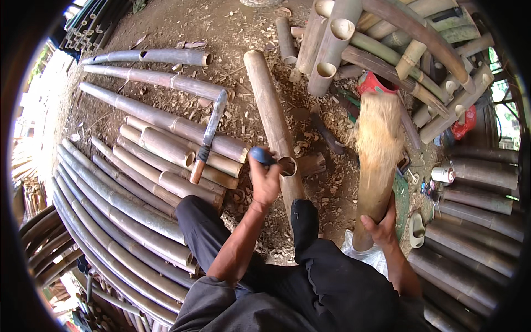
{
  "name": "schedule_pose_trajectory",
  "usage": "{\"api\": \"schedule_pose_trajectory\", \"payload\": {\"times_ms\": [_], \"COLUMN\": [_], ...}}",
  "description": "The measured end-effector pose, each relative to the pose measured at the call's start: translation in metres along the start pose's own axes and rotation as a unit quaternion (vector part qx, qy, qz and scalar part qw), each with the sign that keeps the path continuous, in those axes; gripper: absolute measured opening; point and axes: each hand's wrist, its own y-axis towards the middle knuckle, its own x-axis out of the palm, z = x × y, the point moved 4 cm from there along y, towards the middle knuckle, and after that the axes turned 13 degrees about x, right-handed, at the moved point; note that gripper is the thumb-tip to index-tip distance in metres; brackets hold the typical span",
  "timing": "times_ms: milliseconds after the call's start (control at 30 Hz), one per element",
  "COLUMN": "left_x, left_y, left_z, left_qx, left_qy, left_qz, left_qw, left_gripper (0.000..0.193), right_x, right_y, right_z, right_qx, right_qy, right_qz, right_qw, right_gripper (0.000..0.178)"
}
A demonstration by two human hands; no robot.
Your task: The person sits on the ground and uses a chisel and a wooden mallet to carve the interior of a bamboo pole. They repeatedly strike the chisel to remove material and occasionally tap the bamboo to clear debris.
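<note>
"What sort of place is it?"

"A bamboo workshop, apparently open-sided, with daylight at both edges."

"What shows that?"

"Pale chips litter the dirt floor. Bamboo poles lie in rows at left, cut bamboo lengths at right. Mid-floor is a bamboo tube with a side hole, near an L-shaped hand tool."

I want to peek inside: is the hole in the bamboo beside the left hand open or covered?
Open: the hole shows a dark hollow inside its rim, in the bamboo pole beside the left hand.
</note>
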Motion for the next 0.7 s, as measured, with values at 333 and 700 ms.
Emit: {"api": "schedule_pose_trajectory", "payload": {"times_ms": [333, 700], "left_x": [0.061, 0.077], "left_y": [-0.049, -0.055], "left_z": [0.005, -0.03], "left_qx": [0.207, 0.032], "left_qy": [0.107, -0.064], "left_qz": [-0.217, -0.16], "left_qw": [0.948, 0.985], "left_gripper": [0.03, 0.029], "right_x": [0.02, 0.053], "right_y": [-0.05, -0.036], "right_z": [0.043, 0.025], "right_qx": [0.022, 0.045], "right_qy": [0.057, -0.148], "right_qz": [0.02, -0.044], "right_qw": [0.998, 0.987], "right_gripper": [0.102, 0.084]}}
